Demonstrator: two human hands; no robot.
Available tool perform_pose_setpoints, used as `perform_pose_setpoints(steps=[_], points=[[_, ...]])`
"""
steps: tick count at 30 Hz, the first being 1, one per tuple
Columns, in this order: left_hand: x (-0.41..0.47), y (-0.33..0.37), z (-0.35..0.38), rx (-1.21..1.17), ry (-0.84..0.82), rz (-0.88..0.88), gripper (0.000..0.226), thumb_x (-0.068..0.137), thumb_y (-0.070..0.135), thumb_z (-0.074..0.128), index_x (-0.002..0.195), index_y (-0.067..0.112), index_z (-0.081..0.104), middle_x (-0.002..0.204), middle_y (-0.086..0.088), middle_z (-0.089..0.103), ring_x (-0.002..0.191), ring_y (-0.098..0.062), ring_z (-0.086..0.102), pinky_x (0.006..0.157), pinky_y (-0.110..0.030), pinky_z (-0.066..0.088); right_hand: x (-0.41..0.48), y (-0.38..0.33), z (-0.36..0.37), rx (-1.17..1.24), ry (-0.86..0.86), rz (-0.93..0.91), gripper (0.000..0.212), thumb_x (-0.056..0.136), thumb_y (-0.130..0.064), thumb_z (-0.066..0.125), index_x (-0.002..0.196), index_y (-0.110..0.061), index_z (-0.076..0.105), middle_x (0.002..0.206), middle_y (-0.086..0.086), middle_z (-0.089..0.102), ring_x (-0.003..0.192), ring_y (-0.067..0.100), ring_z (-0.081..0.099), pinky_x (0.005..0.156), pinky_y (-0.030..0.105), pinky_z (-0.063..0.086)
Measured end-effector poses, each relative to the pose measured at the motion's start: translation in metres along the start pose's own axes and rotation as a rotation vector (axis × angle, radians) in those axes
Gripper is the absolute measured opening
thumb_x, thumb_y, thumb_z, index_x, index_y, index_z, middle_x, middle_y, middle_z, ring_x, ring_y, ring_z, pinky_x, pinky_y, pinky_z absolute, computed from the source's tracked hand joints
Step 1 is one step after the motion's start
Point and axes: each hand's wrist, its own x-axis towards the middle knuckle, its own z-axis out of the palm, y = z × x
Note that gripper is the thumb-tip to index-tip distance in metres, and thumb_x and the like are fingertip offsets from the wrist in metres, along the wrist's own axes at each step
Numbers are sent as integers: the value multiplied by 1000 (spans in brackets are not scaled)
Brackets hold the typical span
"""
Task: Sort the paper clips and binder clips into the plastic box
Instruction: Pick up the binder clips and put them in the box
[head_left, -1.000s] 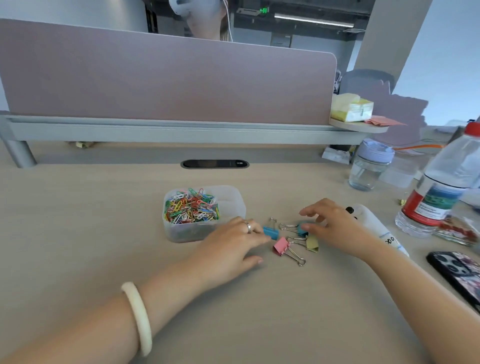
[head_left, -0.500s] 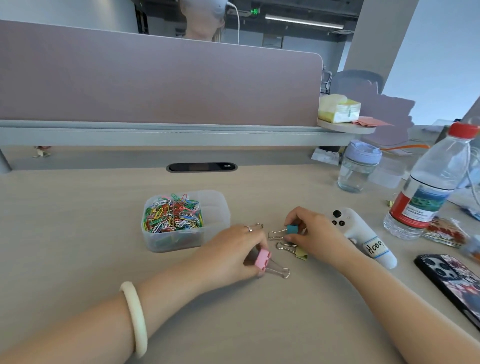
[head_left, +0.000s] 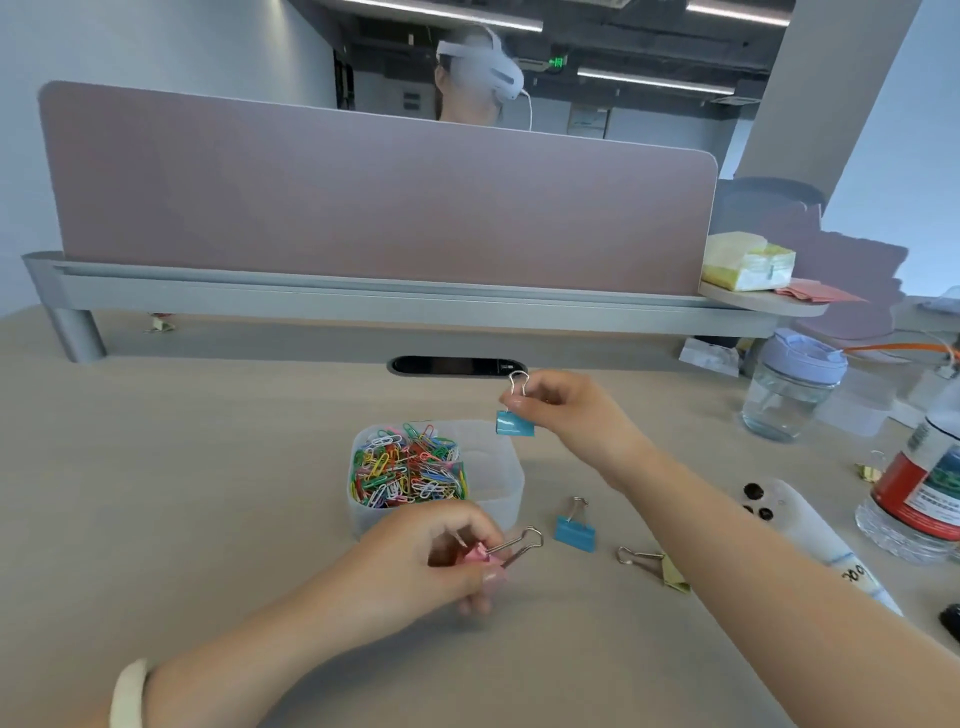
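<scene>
Plastic box (head_left: 506, 499) sits mid-desk, paper clips (head_left: 408, 473) heaped in its left compartment. My right hand (head_left: 571, 410) pinches a blue binder clip (head_left: 514, 422) above its right side; my left hand (head_left: 431, 566) grips a pink binder clip (head_left: 480, 555) just before it.

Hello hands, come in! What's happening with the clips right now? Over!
Right hand holds a blue binder clip over the plastic box. Left hand grips a pink clip. Two clips lie on the desk. Nothing in the way.
</scene>
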Motion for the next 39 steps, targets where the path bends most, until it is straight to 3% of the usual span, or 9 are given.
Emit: perform_pose_setpoints(steps=[3,5,9,11,18,25,31,36,39], points=[[-8,0,-12,-58,79,-19,27,82,5,61,65,25,62,63,0,67,60,-12,64,51,-23,49,23,5,21,-27,-49,15,14,83,-15,64,69,-19,62,83,1,66,78,9,55,69,9,42],[-11,0,-18,-40,110,4,23,83,9,61,67,26,61,66,1,69,65,-8,64,51,-21,47,31,10,28,-62,-43,24,11,81,-17,66,70,-17,65,78,-9,62,70,2,52,64,11,40],[-7,-1,-26,1,197,105,3,75,26,64,75,26,61,67,8,69,63,-1,58,59,-16,41,39,24,33,-140,-35,-18,9,78,-10,69,83,-3,69,73,-9,55,48,-12,46,50,5,33],[-5,-1,-30,-29,250,118,13,69,29,64,81,33,62,66,12,65,62,-1,54,59,-15,39,42,28,33,-156,-39,-29,10,79,-9,68,88,-5,68,71,-8,55,47,-12,46,50,4,33],[2,1,-52,-74,349,103,27,80,6,63,96,27,61,62,9,67,61,-2,61,64,-9,44,47,34,33,-147,-75,-13,8,81,-12,65,87,-8,70,79,-7,64,74,8,51,69,18,40],[45,9,-62,113,347,47,42,81,0,60,110,29,54,78,3,50,70,-20,61,55,-22,52,33,33,-3,-203,20,-11,17,84,-24,62,99,-16,67,94,6,64,81,12,51,60,3,38],[102,11,-48,430,405,124,18,77,10,64,77,27,57,59,7,58,59,-15,58,66,-37,48,-18,50,-49,-382,-79,104,10,82,-25,65,91,-22,69,92,1,66,73,4,52,65,5,39],[116,0,-37,602,434,16,11,74,26,69,67,23,61,67,8,65,73,-15,60,77,-37,48,-47,59,-69,-376,-68,146,7,81,-23,66,86,-21,69,90,-2,66,80,10,56,68,8,40],[116,-8,-40,734,473,5,7,72,30,72,71,24,68,78,4,63,87,-22,55,76,-36,44,-56,53,-83,-409,-250,232,13,76,-27,71,85,-19,66,82,-5,64,73,7,54,64,9,41]])
